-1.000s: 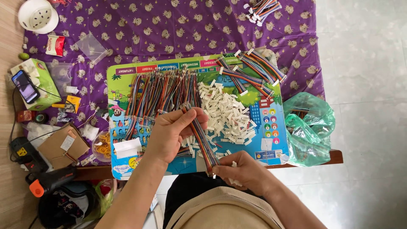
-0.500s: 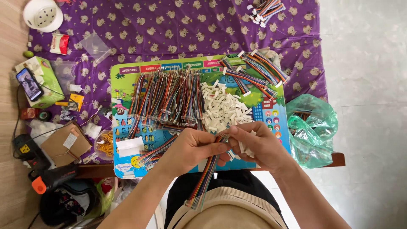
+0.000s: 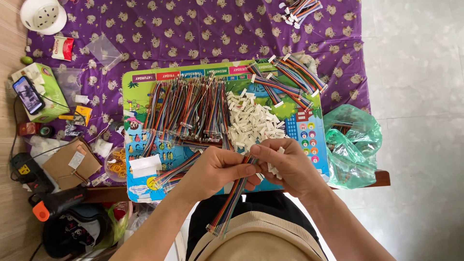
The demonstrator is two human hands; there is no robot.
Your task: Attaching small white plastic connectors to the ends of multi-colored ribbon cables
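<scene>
Dangling rainbow ribbon cable [image 3: 231, 200] — white-tipped

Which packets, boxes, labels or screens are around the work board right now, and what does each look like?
Phone: far left, screen lit, propped on a green box.
Snack packet: top left on the purple cloth, red and white.
Cardboard box: left edge, brown with a white label.
Green plastic bag: right of the board, crumpled.

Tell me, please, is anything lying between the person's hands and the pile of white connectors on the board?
Nothing visible does. The left hand and right hand pinch one multicoloured ribbon cable together, right at the near edge of the white connector pile, with no object lying between.
</scene>
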